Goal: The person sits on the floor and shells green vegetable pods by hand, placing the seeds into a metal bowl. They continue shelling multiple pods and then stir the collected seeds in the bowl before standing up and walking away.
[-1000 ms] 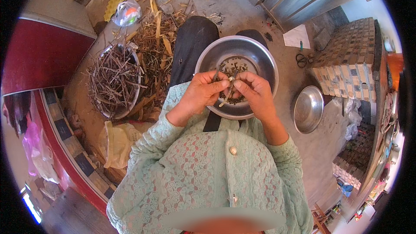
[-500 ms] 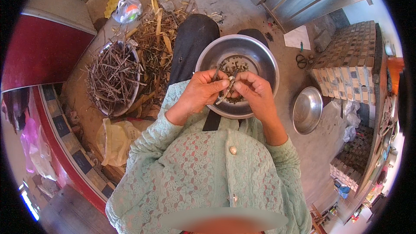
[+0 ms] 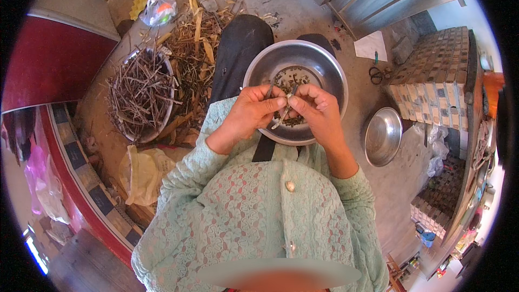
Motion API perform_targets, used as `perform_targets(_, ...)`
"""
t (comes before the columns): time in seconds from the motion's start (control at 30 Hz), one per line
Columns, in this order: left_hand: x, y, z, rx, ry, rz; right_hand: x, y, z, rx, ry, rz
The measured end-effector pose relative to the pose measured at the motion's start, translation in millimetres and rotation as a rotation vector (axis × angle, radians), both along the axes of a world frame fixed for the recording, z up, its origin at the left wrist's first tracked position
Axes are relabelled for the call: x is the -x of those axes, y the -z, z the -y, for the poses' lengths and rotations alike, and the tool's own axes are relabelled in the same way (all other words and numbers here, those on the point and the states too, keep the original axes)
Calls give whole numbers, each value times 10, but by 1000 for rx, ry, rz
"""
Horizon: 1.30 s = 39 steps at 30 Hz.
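Note:
A wide steel bowl (image 3: 338, 75) rests on my lap, with small brown-green bits (image 3: 294, 75) scattered over its bottom. Above its near side my left hand (image 3: 253, 109) and my right hand (image 3: 318, 109) meet, thumbs and fingertips pinched together. Between them is a thin pale stalk-like piece (image 3: 279, 122), its lower end hanging beneath my left fingertips. A small dark sliver (image 3: 270, 91) shows at my left index finger; I cannot make out what it is. My fingers hide part of the pale piece and of the bits below.
At the left stands a basin heaped with dry sticks (image 3: 141, 97), beside loose twigs and husks (image 3: 197, 67). A second steel basin (image 3: 384, 136) is on the floor at right, near scissors (image 3: 376, 75), white paper (image 3: 371, 47) and a brick structure (image 3: 432, 75). Plastic bags (image 3: 159, 10) lie around.
Both hands stay over the bowl in nearly the same place. The pale piece has shifted slightly between the fingertips, and the right fingers have moved a little.

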State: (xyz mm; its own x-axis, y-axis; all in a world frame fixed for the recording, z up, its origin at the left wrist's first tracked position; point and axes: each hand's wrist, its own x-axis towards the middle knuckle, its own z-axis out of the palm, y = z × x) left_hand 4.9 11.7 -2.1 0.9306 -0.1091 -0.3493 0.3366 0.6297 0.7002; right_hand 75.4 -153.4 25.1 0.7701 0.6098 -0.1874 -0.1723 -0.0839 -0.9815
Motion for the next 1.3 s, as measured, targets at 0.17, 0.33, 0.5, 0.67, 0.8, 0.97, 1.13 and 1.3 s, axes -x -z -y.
perform_targets(0.17, -8, -60, 2, 42, -1, -3, 18, 17, -14, -71, 19, 0)
perform_targets(0.33, -8, -72, 12, 38, -22, 2, 17, 34, -11, -88, 16, 15)
perform_targets(0.5, -1, -47, 7, -2, -28, 32, 10, 11, -3, -68, 17, 49)
perform_targets(0.67, -35, -199, -12, -63, -18, 75, -17, -42, 16, -123, 13, 75)
perform_targets(0.8, -57, -182, -31, -11, -15, 111, -43, -125, 9, -105, -8, 119)
perform_targets(0.97, -51, -170, -3, 19, -32, 90, -41, -103, 18, -133, -19, 111)
perform_targets(1.13, -40, -148, 20, 58, -27, 87, -29, -84, 30, -138, -19, 102)
perform_targets(1.3, -38, -141, 5, 101, -26, 114, -40, -86, 22, -76, -36, 227)
